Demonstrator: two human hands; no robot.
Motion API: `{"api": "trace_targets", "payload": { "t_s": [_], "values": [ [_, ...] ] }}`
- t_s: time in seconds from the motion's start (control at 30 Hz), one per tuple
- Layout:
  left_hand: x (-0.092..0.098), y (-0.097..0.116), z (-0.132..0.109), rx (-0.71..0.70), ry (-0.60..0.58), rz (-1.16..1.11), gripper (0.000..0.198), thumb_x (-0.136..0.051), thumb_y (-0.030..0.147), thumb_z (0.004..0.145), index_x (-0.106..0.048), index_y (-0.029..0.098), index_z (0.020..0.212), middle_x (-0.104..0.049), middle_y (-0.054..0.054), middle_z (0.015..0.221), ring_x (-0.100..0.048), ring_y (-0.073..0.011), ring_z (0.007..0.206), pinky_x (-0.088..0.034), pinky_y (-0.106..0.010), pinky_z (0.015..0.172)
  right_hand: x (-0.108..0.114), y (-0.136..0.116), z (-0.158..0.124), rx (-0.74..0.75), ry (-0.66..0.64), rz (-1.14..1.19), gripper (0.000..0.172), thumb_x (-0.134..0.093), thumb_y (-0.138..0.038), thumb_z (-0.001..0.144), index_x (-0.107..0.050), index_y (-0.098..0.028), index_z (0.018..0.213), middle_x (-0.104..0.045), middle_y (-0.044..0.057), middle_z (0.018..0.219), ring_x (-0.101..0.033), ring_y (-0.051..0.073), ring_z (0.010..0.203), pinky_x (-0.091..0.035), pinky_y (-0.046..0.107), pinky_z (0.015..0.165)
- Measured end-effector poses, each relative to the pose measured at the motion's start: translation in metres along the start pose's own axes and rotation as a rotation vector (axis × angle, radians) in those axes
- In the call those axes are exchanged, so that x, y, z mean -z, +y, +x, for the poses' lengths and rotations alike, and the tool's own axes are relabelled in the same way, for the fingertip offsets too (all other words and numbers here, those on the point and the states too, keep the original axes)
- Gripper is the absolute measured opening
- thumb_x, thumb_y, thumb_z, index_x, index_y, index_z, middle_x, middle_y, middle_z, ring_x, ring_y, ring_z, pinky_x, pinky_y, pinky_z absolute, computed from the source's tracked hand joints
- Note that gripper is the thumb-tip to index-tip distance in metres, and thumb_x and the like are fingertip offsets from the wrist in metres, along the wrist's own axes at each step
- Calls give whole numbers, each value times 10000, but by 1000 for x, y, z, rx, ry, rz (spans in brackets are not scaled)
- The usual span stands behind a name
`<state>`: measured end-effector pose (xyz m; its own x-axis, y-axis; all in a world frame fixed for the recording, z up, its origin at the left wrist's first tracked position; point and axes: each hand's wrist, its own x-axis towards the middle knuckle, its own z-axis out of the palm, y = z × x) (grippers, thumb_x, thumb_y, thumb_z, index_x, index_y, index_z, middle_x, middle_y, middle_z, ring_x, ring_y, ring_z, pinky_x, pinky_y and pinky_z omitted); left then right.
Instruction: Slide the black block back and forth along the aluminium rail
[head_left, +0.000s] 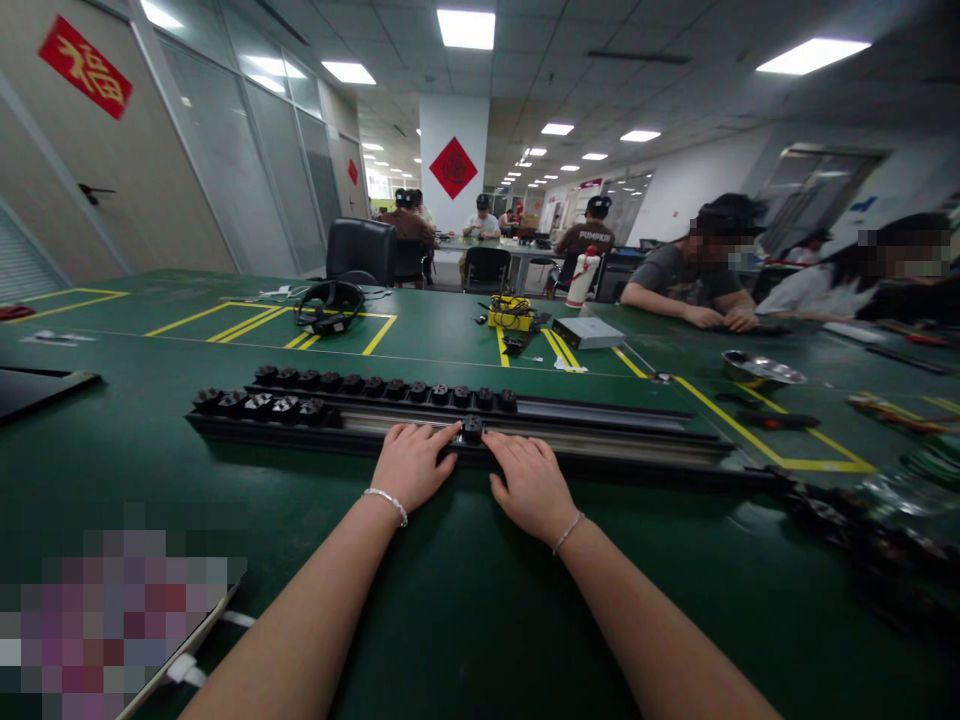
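Note:
A small black socket module (472, 429) sits in the long black track (615, 450) in front of me. My left hand (411, 465) presses its fingertips against the module's left side, with the thumb lower down. On the module's other side are the fingertips of my right hand (531, 482), so the piece is held between both hands. Several more socket modules (259, 404) stand at the left end of the same track. Behind it lies a second track (600, 411) with a row of modules (397, 387) along its left and middle part. The module's underside is hidden.
Black parts (840, 525) lie in a pile at the right, near a clear plastic item (911, 485). A metal bowl (761, 370), a white box (587, 332), a yellow block with cables (510, 312) and a headset (328, 306) stand farther back. People sit at the right.

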<state>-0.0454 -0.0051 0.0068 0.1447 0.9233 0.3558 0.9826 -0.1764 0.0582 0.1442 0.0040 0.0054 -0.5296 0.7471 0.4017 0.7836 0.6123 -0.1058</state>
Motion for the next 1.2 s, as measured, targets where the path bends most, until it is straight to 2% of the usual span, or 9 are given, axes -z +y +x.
{"api": "trace_targets", "payload": {
  "t_s": [1.03,1.2],
  "values": [
    [2,3,0,20,-4,24,439,-414,415,798,-438,360,1233,-614,-23,895,-509,-203,871,-298,-366,844,-4,2,1,-14,11,45,451,-419,-215,780,-438,-221,1231,-495,57,1268,-433,183,1134,-228,385,978],
    [2,4,-1,19,16,11,462,-430,404,791,-418,332,1247,-620,-25,903,-515,-209,878,-296,-377,861,-3,2,1,-13,20,47,448,-416,-205,778,-442,-222,1225,-500,47,1265,-433,174,1130,-225,378,979]
  ]
}}
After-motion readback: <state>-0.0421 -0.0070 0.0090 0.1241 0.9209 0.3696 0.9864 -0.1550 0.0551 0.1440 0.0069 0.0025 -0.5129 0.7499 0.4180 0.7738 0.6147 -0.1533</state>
